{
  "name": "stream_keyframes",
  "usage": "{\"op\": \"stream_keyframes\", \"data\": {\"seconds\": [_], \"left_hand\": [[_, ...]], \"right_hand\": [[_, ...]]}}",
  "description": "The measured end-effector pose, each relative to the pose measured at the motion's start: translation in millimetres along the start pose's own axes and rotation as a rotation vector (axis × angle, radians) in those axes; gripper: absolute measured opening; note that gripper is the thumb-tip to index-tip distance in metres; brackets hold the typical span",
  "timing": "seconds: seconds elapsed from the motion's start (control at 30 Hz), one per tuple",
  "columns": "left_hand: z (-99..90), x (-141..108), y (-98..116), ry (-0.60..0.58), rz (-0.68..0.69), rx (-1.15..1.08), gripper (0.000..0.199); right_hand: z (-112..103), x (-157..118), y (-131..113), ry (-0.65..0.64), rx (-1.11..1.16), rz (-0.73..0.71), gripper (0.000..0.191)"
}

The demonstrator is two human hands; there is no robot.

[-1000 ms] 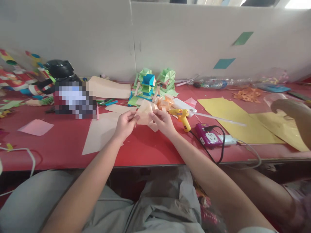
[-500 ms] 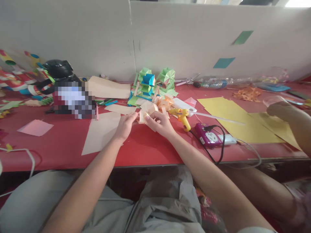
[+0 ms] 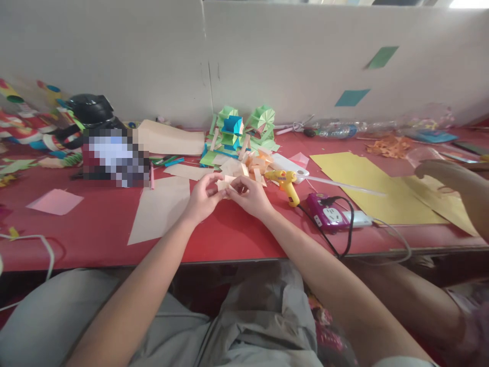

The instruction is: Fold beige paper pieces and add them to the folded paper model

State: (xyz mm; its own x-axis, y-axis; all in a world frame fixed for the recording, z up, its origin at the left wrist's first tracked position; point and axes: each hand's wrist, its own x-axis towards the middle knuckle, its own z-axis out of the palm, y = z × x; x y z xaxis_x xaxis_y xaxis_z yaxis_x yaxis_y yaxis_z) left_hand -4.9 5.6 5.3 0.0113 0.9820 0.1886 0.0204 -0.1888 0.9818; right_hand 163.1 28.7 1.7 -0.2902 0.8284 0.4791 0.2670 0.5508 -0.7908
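Between my two hands is a small cream paper piece [image 3: 223,187], pinched from both sides near the middle of the red table. My left hand [image 3: 204,198] has thumb and fingertips closed on its left edge. On the other side my right hand [image 3: 250,196] grips it with thumb and index finger. The fingers hide much of its shape. Just behind lie cream and orange paper scraps [image 3: 260,162]. A yellow hot glue gun [image 3: 284,184], with a long clear glue stick in it, rests to the right of my right hand.
Green and blue folded paper models [image 3: 233,130] stand at the back. A purple power socket [image 3: 328,214] with cables sits right of centre. Yellow sheets [image 3: 359,188] lie near another person's hand [image 3: 439,173]. A cream sheet [image 3: 160,206] and pink paper [image 3: 55,201] are on the left.
My left fingers have curled and drawn in, so both hands now pinch the cream paper piece. The piece has turned. On the right, the other person's hand has shifted slightly.
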Motion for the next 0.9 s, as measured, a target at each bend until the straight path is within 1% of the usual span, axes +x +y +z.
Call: {"op": "stream_keyframes", "data": {"seconds": [0.1,0.23,0.43,0.6,0.73,0.9], "left_hand": [[1.2,0.6,-0.3,0.021,-0.048,-0.061,0.049],[1.3,0.9,-1.0,-0.002,-0.073,-0.078,0.042],[-0.5,1.1,-5.5,-0.004,-0.102,-0.086,0.044],[-0.4,-1.1,1.8,0.022,-0.142,-0.144,0.046],[-0.5,-2.8,9.1,0.004,-0.142,-0.17,0.049],[-1.9,-2.3,9.4,-0.007,-0.144,-0.177,0.049]], "right_hand": [[0.5,-0.1,0.9,0.019,-0.009,-0.008,0.02],[1.2,0.5,4.1,0.037,-0.045,-0.032,0.023],[2.0,0.7,7.7,0.046,-0.066,-0.047,0.022],[1.9,1.5,9.4,0.049,-0.034,-0.049,0.022],[1.0,2.0,9.7,0.055,0.006,-0.055,0.022],[0.4,1.9,8.1,0.058,0.013,-0.066,0.021]]}}
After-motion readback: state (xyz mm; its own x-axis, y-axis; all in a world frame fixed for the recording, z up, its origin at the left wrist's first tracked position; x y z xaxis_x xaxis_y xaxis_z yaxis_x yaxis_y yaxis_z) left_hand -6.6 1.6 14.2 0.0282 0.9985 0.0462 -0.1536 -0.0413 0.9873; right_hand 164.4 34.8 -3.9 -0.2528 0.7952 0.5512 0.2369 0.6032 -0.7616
